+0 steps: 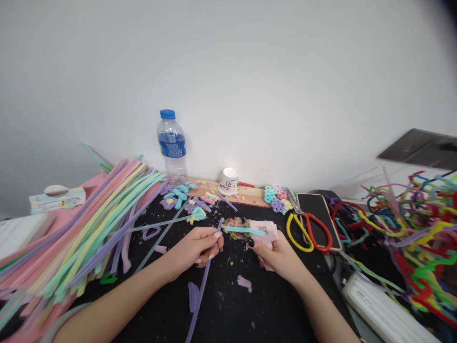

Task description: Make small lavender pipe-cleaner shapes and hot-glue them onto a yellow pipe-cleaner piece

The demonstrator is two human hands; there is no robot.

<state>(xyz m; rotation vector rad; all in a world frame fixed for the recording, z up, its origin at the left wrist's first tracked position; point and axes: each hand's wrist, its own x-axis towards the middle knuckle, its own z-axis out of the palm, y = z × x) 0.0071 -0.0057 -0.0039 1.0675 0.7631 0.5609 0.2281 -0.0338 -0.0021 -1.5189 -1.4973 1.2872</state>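
Note:
Near the middle of the black work surface, my left hand (pixel 204 248) pinches a long purple pipe cleaner (pixel 202 290) close to its upper end; the rest hangs down toward the front edge. My right hand (pixel 273 252) is wrapped round a pale pink tool (pixel 268 228), whose fuzz-covered end points left toward my left fingers. A light blue strip (pixel 244 230) lies along the top of the tool. The pipe cleaner's tip is close to the tool's fuzzy end; whether they touch is unclear.
Pastel pipe cleaners (pixel 117 214) are heaped at left, tangled bright ones (pixel 421 238) at right. Scissors (pixel 309 231) rest partly on a phone (pixel 323 212). A bottle (pixel 172 143), paper cup (pixel 228 181) and small flower pieces (pixel 277 199) stand or lie by the wall.

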